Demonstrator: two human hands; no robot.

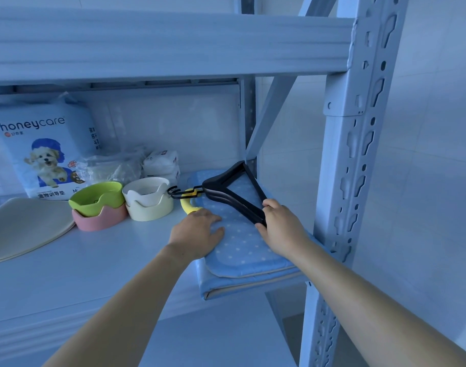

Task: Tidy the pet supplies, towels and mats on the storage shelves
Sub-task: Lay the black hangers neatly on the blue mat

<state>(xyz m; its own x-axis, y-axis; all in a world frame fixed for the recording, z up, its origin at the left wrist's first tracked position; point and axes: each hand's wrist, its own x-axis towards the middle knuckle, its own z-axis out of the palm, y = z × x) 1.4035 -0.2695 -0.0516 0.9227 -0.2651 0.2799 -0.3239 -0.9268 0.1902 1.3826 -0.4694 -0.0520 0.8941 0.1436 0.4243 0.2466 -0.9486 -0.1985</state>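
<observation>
At the right end of the shelf [94, 260], the black hangers [226, 192] lie across the folded blue mat [242, 250], hooks pointing left toward the bowls [147, 200]; the right hand [279, 226] grips their near arm, and the left hand [194, 231] presses flat on the mat just beside them.

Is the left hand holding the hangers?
No, the left hand rests open on the blue dotted mat, while the right hand grips the black hangers.

Four bowls [96, 197], one blue mat [240, 247], one beige mat [22, 226], one honeycare pack [41, 144]
</observation>
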